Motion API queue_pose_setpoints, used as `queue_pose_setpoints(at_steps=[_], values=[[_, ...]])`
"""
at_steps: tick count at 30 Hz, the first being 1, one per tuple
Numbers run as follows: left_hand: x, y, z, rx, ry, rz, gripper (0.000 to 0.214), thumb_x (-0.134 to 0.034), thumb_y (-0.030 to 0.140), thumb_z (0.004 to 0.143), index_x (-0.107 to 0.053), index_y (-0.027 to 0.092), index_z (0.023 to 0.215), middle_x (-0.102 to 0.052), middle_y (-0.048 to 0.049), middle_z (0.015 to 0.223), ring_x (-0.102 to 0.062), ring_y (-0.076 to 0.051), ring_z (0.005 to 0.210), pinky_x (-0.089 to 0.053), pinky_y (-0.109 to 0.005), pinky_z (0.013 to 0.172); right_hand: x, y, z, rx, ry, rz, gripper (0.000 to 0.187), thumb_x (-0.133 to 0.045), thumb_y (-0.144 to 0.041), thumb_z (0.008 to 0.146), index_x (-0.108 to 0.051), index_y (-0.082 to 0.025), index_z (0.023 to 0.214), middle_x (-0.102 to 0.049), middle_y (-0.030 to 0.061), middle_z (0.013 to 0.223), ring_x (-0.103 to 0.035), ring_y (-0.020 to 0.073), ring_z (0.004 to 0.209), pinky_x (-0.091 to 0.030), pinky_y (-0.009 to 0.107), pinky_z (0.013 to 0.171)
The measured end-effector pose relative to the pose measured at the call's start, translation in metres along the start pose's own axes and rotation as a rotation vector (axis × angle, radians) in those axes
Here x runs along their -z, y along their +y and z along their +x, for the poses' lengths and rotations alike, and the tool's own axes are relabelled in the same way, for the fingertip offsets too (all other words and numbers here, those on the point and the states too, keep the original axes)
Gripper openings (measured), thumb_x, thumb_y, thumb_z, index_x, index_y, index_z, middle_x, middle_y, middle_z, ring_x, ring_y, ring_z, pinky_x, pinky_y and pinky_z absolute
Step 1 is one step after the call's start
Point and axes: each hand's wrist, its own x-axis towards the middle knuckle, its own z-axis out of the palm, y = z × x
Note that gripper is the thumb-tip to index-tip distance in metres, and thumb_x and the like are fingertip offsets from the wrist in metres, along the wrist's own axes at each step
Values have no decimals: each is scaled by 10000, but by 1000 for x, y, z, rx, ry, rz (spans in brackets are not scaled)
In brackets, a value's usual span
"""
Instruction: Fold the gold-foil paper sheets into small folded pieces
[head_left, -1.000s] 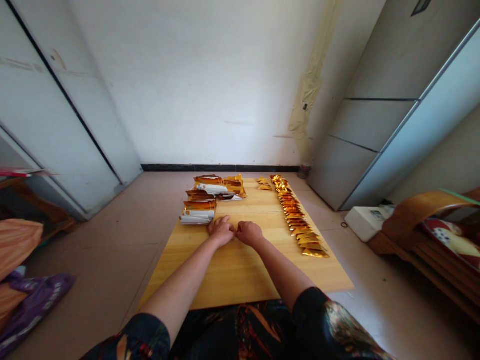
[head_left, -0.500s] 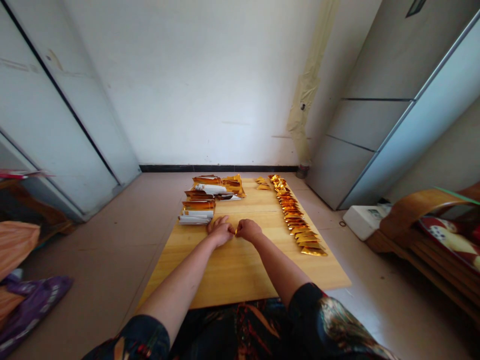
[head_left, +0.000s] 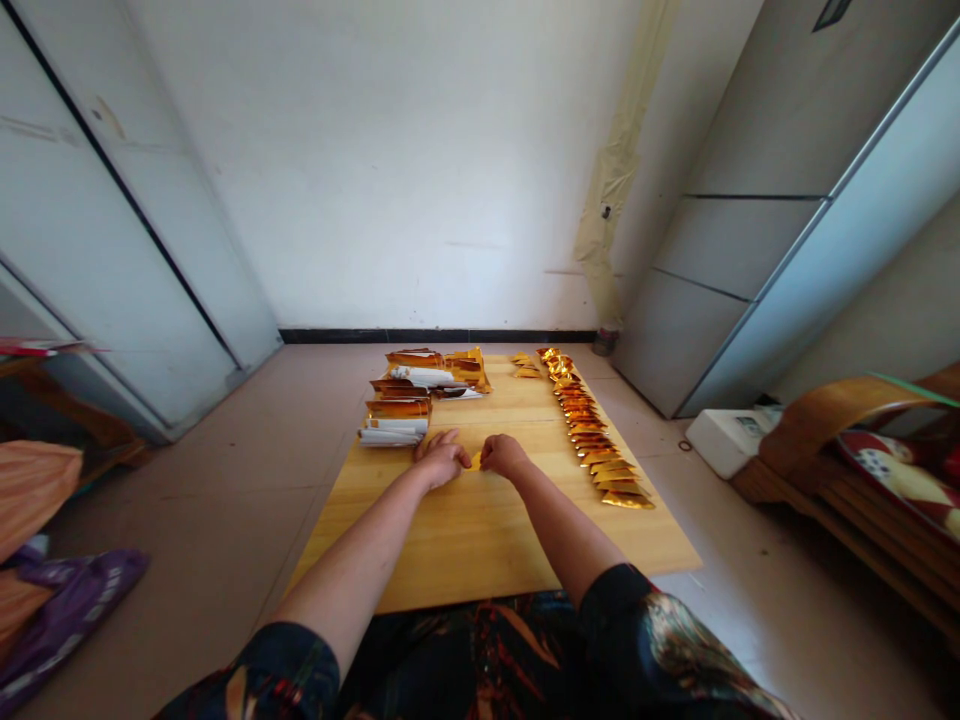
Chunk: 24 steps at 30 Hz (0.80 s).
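Note:
A small gold foil piece [head_left: 475, 461] lies on the wooden board [head_left: 480, 545], pinched between the fingertips of my left hand [head_left: 441, 463] and my right hand [head_left: 504, 456]. Its folds are too small to make out. Beyond my right hand, a long row of folded gold foil triangles [head_left: 592, 440] runs up the board. Stacks of gold and white foil-paper strips [head_left: 397, 410] stand beyond my left hand, and a few small gold pieces [head_left: 526, 367] lie at the far end.
The board rests on a tiled floor, with a white wall behind it. Grey cabinets [head_left: 720, 290] stand at the right, with a white box [head_left: 731, 443] and a curved wooden chair [head_left: 847, 430]. A purple bag [head_left: 75, 620] and orange cloth [head_left: 37, 490] lie at the left.
My hands have drawn slightly apart, and the gold foil piece now shows more plainly between them. The stacks and the row of triangles have not moved.

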Motion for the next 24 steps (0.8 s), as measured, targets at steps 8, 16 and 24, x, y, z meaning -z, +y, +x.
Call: queue_pose_setpoints(at_steps=[8,16,24], values=[[5,5,-3,38,-62,-27,283,-598,133,675,-692,284,895,-271,42,1515,-174,-270,1404,-135,-484,1124,4,13,1,-27,-11,34,179,-673,-108,635,-724,-177,791,-715,33,748,-643,134,650,-424,176,564],[9,8,-7,31,-81,-40,313,-577,122,672,-691,293,908,-262,45,1519,-141,-282,1411,-91,-507,1121,3,30,1,-44,27,71,209,-647,-96,622,-710,-181,802,-702,24,730,-614,129,612,-399,185,538],[1,3,-15,-24,30,-83,290,-606,146,635,-679,270,887,-349,16,1479,-218,-271,1385,-104,-505,1111,-4,36,-4,79,115,85,220,-622,-96,649,-698,-202,825,-685,8,807,-586,116,687,-379,185,589]])
